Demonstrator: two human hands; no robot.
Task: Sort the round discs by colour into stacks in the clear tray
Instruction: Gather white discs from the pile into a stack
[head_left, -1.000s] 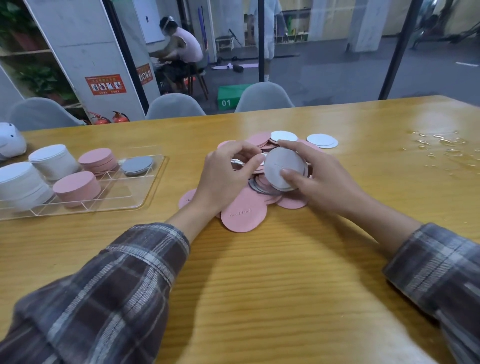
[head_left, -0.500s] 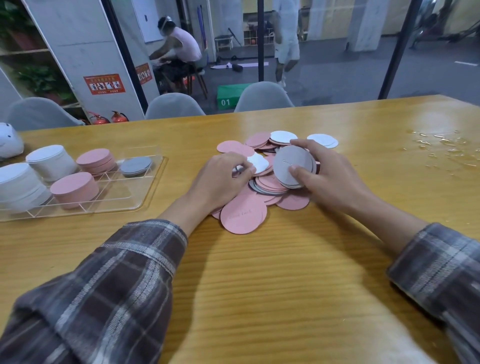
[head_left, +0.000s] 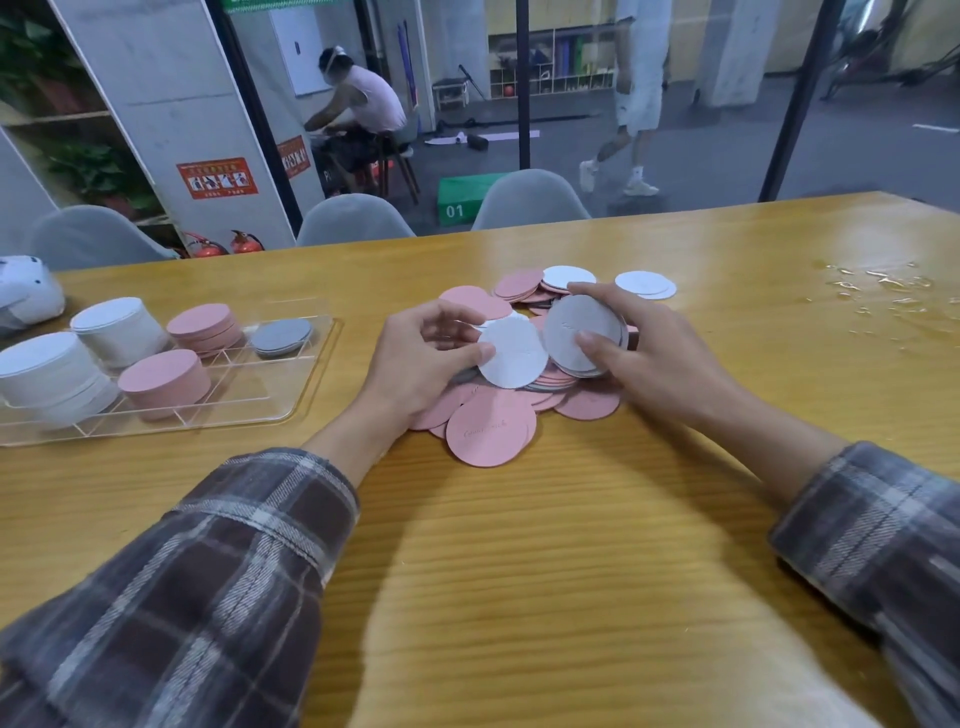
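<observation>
A moment ago the left hand (head_left: 415, 364) was pressed flat into the loose pile of discs (head_left: 491, 434); now it has come up with a single white disc (head_left: 511, 356), pinched by its edge between the thumb and curled fingers and held just above the pile. The right hand (head_left: 665, 364) has hardly moved: it still grips a small sheaf of grey discs (head_left: 582, 332), tilted on edge, the thumb across the face and the fingers round the far rim. White disc and grey sheaf sit just beside each other, nearly touching. So the picking goes on, I'd say, one colour gathered per hand. Well off to the left on the wooden table (head_left: 519, 545), the clear tray (head_left: 249, 387) already holds white stacks (head_left: 117, 330), pink stacks (head_left: 166, 382) and a low grey stack (head_left: 281, 335). Plenty of pink discs are still heaped loose, so the sorting looks far from done.
</observation>
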